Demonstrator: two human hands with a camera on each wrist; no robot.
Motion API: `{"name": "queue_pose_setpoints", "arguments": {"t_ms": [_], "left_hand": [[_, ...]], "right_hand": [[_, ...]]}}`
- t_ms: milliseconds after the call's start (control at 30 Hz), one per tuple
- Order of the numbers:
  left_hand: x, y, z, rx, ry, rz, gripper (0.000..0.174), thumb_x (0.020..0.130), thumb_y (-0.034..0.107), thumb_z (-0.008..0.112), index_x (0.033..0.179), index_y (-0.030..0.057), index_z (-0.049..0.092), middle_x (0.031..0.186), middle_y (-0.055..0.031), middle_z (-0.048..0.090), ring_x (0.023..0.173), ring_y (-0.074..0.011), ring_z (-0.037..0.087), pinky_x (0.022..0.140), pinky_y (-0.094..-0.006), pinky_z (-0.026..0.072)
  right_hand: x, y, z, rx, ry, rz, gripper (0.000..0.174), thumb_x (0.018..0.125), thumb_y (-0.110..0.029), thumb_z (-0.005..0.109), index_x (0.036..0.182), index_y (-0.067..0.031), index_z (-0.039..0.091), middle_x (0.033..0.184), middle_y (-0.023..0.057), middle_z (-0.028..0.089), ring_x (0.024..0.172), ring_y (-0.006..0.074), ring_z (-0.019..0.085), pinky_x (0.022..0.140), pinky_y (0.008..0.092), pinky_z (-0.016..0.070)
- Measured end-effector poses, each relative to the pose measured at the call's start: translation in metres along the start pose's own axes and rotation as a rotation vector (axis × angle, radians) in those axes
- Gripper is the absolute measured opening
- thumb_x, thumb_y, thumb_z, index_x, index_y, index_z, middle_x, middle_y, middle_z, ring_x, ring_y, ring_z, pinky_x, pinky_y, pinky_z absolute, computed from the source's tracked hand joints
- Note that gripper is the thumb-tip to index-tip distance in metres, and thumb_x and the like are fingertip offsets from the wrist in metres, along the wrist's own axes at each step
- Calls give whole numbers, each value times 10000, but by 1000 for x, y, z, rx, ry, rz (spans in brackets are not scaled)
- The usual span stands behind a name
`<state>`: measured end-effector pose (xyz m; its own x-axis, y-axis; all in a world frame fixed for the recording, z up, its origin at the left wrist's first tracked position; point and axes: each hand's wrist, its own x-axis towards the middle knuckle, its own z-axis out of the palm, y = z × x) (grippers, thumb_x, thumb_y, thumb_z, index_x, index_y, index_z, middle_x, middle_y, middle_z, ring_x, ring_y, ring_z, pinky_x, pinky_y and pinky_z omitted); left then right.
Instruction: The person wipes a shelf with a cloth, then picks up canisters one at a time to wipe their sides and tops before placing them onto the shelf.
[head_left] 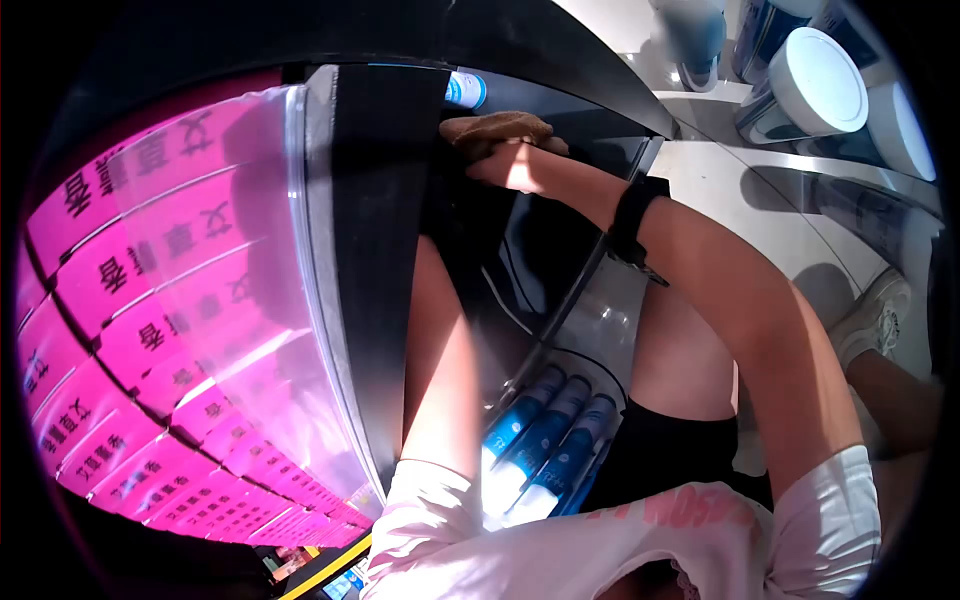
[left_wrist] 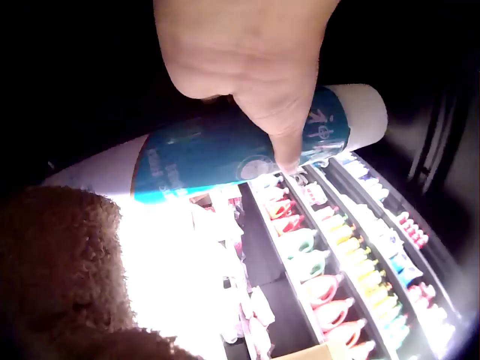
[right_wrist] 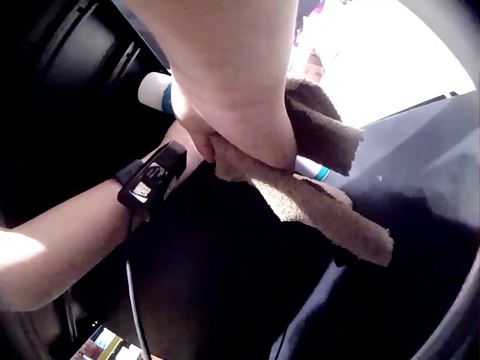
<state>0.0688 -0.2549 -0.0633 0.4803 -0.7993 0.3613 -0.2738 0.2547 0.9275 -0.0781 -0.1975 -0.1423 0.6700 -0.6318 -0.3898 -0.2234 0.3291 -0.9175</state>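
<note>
One blue cylinder with white ends (left_wrist: 202, 157) is held by the left grip (left_wrist: 247, 64), the thumb laid along its side and the other fingers hidden behind it; one brown, fuzzy cloth (head_left: 500, 127) is held bunched in the right grip (head_left: 510, 168), its folds jutting out on both sides, though the fingertips cannot be seen; one end of the cylinder is overlapped by the cloth, in front of a dark recess. At least three more blue-and-white cylinders (head_left: 545, 445) are seen side by side near the person's lap; at least four white-and-blue tubs (head_left: 815, 85) are seen at the far right; the stacked bright pink boxes (head_left: 190, 240) are too many to be counted.

The left arm is closely bordered by the straight edge of a black panel (head_left: 370, 250); more room is given on the right, between the panelled recess and the tubs. The floor is laid with glossy pale tiles (head_left: 715, 190), crossed by hard sunlight and shadow; rows of coloured bottles (left_wrist: 330, 289) are ranged on dark shelves beyond.
</note>
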Motion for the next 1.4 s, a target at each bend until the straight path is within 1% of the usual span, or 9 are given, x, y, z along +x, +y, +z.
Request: {"name": "queue_pose_setpoints", "arguments": {"t_ms": [233, 267, 333, 433, 633, 733, 933, 1033, 1400], "left_hand": [[-3, 6, 3, 98, -115, 22, 558, 779, 216, 680, 1216, 21, 395, 1234, -119, 448, 1133, -218, 442, 974, -340, 354], [-12, 11, 5, 90, -111, 29, 558, 779, 216, 680, 1216, 21, 395, 1234, -119, 448, 1133, -218, 442, 974, -340, 354], [-52, 23, 8, 80, 182, -79, 492, 839, 324, 582, 1212, 43, 423, 1223, -117, 456, 1153, -216, 412, 980, -373, 331], [-117, 40, 9, 60, 384, -223, 467, 887, 402, 486, 1208, 65, 452, 1216, -110, 460, 1166, -207, 390, 989, -398, 303], [-220, 79, -3, -86, -365, -924, 538, 911, 488, 368, 1116, 24, 549, 1077, -49, 563, 971, -137, 508, 868, -261, 376], [-246, 138, 19, -161, -462, -999, 635, 899, 554, 314, 1203, 21, 477, 1113, -81, 551, 1040, -145, 506, 861, -271, 403], [-255, 178, 40, -152, -639, -491, 330, 884, 114, 502, 1157, -70, 481, 1070, -115, 576, 893, -154, 578, 818, -273, 445], [-253, 203, 58, -442, -627, -366, 272, 888, 119, 509, 1090, -60, 535, 975, -77, 611, 852, -110, 564, 770, -254, 454], [-274, 302, 124, -657, -925, -143, 421, 870, 84, 539, 1243, -31, 382, 1075, -79, 545, 1009, -138, 516, 882, -278, 413]], "right_hand": [[-40, 24, 0, 146, -62, -350, 312, 823, -288, 515, 1045, -86, 600, 1093, 142, 554, 983, 243, 539, 834, 330, 419], [-59, 7, -3, 132, -85, -116, 243, 825, -268, 518, 964, -95, 617, 972, 111, 591, 891, 218, 566, 772, 325, 432], [-66, 33, 2, 47, -121, -483, 244, 822, -273, 521, 911, -66, 615, 878, 96, 613, 862, 192, 570, 746, 311, 433], [-133, 18, 10, 333, 36, -194, 235, 859, -249, 534, 943, -39, 599, 827, 15, 582, 744, 97, 521, 658, 245, 416], [-224, -29, -18, 62, 71, 164, 408, 793, -316, 609, 995, 38, 600, 854, 99, 627, 800, 153, 576, 695, 259, 446], [-239, -13, -19, 247, 68, -276, 354, 753, -140, 634, 1058, 25, 559, 975, 81, 593, 878, 147, 554, 753, 263, 449], [-307, -57, -56, -150, 229, -318, 311, 707, -124, 612, 969, 37, 565, 795, 93, 613, 740, 179, 586, 689, 291, 478], [-356, -100, -74, -157, 264, 13, 309, 688, -117, 602, 932, 67, 551, 735, 118, 606, 696, 163, 598, 630, 294, 481], [-465, -149, -138, 23, 195, -98, 377, 753, -179, 671, 1055, 12, 550, 1009, 91, 598, 864, 160, 588, 779, 268, 464]]}}
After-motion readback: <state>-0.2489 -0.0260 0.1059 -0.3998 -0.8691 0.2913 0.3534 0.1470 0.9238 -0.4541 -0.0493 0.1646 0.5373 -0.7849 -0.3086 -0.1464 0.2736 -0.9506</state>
